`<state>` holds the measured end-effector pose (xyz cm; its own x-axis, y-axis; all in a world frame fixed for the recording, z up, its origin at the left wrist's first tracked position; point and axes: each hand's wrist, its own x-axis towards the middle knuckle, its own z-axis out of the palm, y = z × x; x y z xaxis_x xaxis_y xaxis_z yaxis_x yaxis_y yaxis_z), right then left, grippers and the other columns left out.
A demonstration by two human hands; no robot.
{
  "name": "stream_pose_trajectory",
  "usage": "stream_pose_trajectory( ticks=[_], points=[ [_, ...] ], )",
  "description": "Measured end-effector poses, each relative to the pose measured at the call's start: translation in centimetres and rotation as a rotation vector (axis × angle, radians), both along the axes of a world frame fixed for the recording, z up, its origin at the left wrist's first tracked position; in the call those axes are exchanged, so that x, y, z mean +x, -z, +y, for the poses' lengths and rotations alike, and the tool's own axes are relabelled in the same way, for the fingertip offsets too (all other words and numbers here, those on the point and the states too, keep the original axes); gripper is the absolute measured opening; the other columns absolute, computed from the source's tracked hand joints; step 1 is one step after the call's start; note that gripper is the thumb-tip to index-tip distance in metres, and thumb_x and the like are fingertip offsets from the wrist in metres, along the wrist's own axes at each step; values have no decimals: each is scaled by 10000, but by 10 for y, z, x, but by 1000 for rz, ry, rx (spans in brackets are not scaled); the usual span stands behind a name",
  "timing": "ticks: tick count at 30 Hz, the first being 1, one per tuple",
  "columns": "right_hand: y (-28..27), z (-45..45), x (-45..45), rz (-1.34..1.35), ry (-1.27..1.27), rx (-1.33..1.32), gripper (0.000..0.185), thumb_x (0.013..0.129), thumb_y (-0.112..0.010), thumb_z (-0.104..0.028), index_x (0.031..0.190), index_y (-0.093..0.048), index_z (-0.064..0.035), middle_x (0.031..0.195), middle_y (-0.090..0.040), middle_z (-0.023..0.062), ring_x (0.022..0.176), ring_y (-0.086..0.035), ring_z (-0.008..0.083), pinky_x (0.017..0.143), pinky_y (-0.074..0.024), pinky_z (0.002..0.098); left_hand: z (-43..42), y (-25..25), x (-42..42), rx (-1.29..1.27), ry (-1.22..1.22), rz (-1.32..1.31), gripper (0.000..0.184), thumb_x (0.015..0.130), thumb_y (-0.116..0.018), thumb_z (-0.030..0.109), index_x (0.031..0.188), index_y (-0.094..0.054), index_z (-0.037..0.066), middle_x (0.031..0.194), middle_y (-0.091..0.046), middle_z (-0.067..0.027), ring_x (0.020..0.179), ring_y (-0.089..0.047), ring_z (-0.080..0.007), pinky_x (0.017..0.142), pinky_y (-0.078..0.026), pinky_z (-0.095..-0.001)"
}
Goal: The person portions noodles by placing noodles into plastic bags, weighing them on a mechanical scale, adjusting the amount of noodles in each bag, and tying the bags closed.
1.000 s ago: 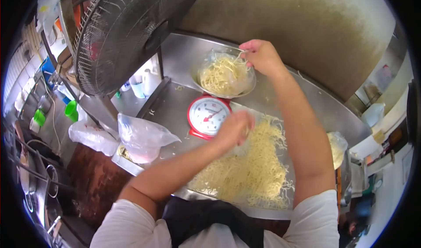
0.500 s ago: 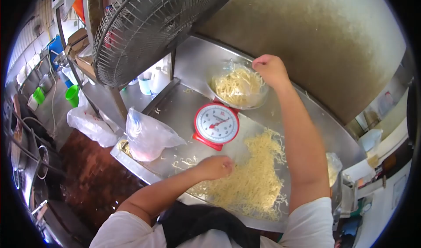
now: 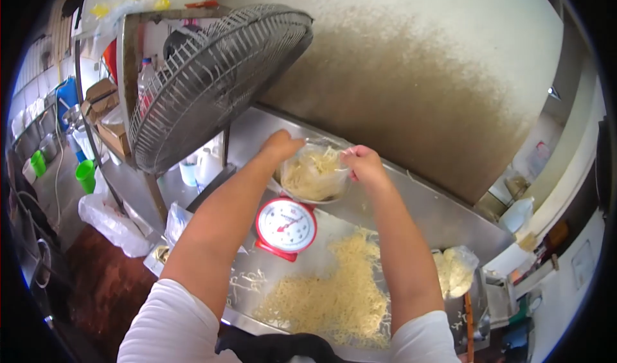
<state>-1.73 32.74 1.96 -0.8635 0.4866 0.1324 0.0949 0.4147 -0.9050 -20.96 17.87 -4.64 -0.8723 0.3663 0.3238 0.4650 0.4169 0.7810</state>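
A clear plastic bag of noodles (image 3: 315, 173) sits in the metal pan (image 3: 302, 198) of a red scale (image 3: 286, 225) with a round white dial. My left hand (image 3: 281, 146) is closed at the bag's upper left edge. On the other side, my right hand (image 3: 363, 164) pinches the bag's upper right edge. The bag's mouth is spread between the two hands, and a few strands show near the top. Loose pale noodles (image 3: 328, 286) lie spread over the steel table in front of the scale.
A large fan (image 3: 218, 87) leans in from the upper left, close to my left arm. Behind the scale rises a stained wall (image 3: 411, 87). Another bag of noodles (image 3: 455, 272) is at the right, and a plastic bag (image 3: 178, 223) at the left, partly behind my arm.
My left hand has moved from above the loose noodles up to the bag's left edge. My right hand stays by the bag's right side. The view has shifted.
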Motion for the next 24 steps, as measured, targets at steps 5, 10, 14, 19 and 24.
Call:
stream_pose_trajectory(
  ticks=[5,10,14,19,24],
  points=[
    [-11,-3,15,104,13,146,205,783,-682,-134,917,-597,-5,788,-591,42,526,-542,125,479,-473,296,4,-18,-7,-10,231,-111,467,647,-798,371,901,-655,6,859,-669,-152,818,-638,-264,771,-493,-357],
    [-7,-4,30,-115,4,215,373,728,-777,-204,1001,-605,-16,804,-620,85,546,-570,127,467,-476,293,-13,-38,23,-39,222,-106,563,611,-814,427,916,-648,-16,936,-671,-204,869,-648,-284,791,-500,-372],
    [5,-10,26,-72,-40,129,375,738,-780,-248,991,-611,-27,710,-618,64,503,-555,121,452,-467,289,-7,-37,44,-147,213,39,637,597,-811,484,930,-616,-22,943,-651,-204,882,-628,-286,770,-492,-380],
    [0,-25,20,50,-44,66,242,784,-735,-242,867,-616,-48,719,-622,58,515,-566,129,464,-473,284,-13,-59,62,-382,155,165,397,725,-644,247,1045,-642,12,1069,-641,-223,1010,-614,-359,883,-481,-424],
    [14,10,13,177,75,479,175,762,-717,-171,848,-618,-55,726,-632,77,551,-597,159,494,-487,301,-35,-67,42,-282,-29,142,403,760,-567,238,1047,-642,-35,1103,-619,-256,1034,-607,-363,888,-481,-426]
  ],
)
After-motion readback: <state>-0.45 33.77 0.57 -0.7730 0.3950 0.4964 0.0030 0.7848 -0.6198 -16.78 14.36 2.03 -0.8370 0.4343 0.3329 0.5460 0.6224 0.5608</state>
